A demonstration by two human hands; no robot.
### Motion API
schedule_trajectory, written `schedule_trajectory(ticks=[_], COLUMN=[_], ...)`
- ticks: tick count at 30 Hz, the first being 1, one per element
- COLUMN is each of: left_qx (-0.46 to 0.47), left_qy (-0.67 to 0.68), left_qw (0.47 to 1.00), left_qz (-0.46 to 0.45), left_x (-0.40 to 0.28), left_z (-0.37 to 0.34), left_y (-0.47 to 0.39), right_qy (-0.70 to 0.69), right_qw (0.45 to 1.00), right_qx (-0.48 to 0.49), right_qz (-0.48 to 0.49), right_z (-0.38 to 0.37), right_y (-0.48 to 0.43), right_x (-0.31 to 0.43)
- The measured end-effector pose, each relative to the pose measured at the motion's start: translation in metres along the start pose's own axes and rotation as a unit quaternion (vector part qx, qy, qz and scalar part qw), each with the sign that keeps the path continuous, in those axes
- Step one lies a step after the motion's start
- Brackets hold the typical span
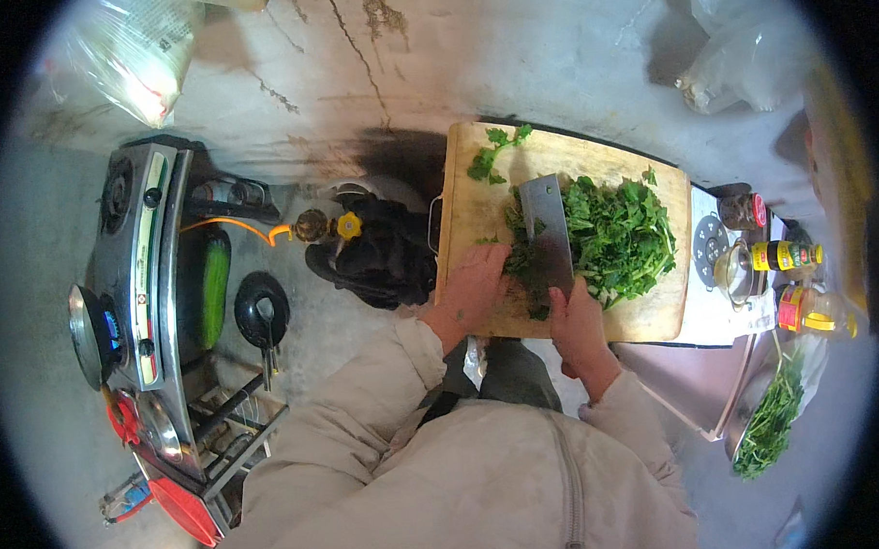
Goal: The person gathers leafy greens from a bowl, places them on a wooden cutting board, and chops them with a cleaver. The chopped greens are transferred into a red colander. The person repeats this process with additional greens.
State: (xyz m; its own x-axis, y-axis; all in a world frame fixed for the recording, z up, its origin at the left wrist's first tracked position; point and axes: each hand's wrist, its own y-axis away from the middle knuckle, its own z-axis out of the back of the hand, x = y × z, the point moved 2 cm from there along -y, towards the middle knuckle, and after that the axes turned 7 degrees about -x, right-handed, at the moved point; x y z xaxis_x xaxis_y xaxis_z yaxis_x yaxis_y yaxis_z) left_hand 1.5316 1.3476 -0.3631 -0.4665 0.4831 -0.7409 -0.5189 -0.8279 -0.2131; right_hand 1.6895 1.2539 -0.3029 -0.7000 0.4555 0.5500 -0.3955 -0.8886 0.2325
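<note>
A wooden cutting board (473, 201) lies in front of me, with a large heap of chopped leafy greens (616, 232) on its right half. My right hand (578, 324) grips the handle of a cleaver (547, 223), whose broad steel blade points away from me. The blade stands at the left side of the heap, among darker greens (530, 268). Low on the board's left side, my left hand (476, 282) holds these darker greens; its fingertips are partly hidden. A loose leafy sprig (490, 160) rests near the far left corner.
Left, a pan (86, 338) sits over a lit burner on a gas stove (149, 284). A cucumber (215, 289) and a black bowl (255, 299) lie below. Right of the board are a glass bowl (732, 270), a red-lidded jar (739, 212), bottles (784, 254) and more greens (771, 426).
</note>
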Motion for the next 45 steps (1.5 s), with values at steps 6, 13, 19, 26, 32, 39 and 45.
schedule_trajectory(ticks=[6,13,19,26,32,39,45], left_qx=[-0.021,-0.182,-0.172,-0.079,-0.138,0.081,0.086], left_qy=[0.027,0.102,0.423,0.357,-0.043,0.002,0.091], left_qw=[0.998,0.927,0.789,0.85,0.984,0.996,0.991], left_qz=[0.045,0.311,0.411,0.379,0.106,-0.047,0.053], left_x=[-0.007,0.061,0.039,0.052,0.007,0.012,0.028], left_z=[0.038,0.029,0.012,-0.002,0.033,-0.012,-0.022], left_y=[0.015,0.041,0.022,0.028,0.008,-0.032,-0.074], right_qy=[0.069,0.039,0.076,0.058,0.057,0.081,-0.059], right_qw=[0.994,0.995,0.993,0.998,0.998,0.997,0.996], right_qx=[0.06,0.058,-0.007,-0.014,-0.01,0.011,-0.032], right_qz=[0.066,0.068,0.089,-0.007,-0.003,-0.005,-0.065], right_z=[0.01,0.001,-0.005,0.002,0.007,-0.001,0.005], right_y=[0.019,0.017,0.007,-0.007,-0.009,-0.022,-0.016], right_x=[0.009,0.008,-0.024,-0.028,-0.029,-0.02,-0.032])
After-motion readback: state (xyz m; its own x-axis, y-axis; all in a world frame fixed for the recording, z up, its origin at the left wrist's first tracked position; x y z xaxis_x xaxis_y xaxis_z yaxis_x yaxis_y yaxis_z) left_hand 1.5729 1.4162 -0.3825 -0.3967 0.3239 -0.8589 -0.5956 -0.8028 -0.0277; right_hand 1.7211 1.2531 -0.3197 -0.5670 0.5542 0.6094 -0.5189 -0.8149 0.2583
